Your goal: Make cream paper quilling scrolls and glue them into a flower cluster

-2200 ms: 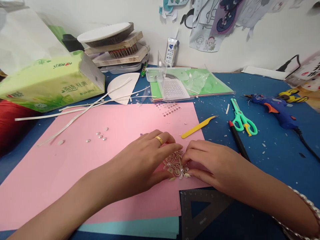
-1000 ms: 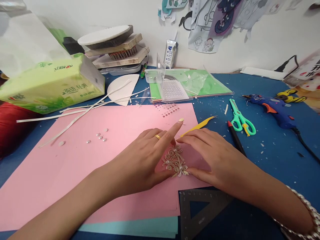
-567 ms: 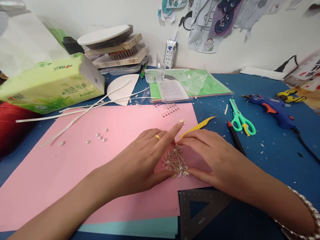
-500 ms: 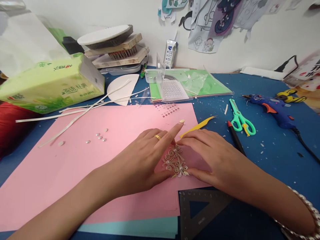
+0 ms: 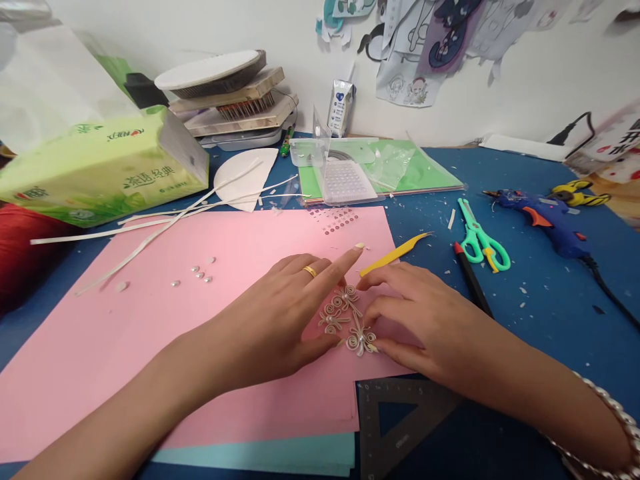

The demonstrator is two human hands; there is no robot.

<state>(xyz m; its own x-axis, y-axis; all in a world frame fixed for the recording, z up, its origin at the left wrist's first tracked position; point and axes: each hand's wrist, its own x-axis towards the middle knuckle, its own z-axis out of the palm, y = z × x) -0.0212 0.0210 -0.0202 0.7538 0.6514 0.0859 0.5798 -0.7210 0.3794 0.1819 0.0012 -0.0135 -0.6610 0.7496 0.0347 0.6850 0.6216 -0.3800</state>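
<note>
Several cream scroll-shaped pieces with coiled ends and pearl centres lie together on the pink paper. My left hand curves round the upper and left scroll pieces, its thumb at their lower side and its index finger stretched out above. Its other fingertips are partly hidden. The lower right scroll piece sits between the thumb and a bent finger of my right hand. Another right fingertip reaches toward the upper piece. Above my right hand lie yellow tweezers.
Loose pearls and white strips lie to the left. Green scissors, a black pen and a blue glue gun are at right. A set square lies in front; a tissue pack stands back left.
The upper and left scroll pieces have shifted slightly left with my left hand. A gap has opened between them and the lower right piece. My right fingers have bent inward to that piece.
</note>
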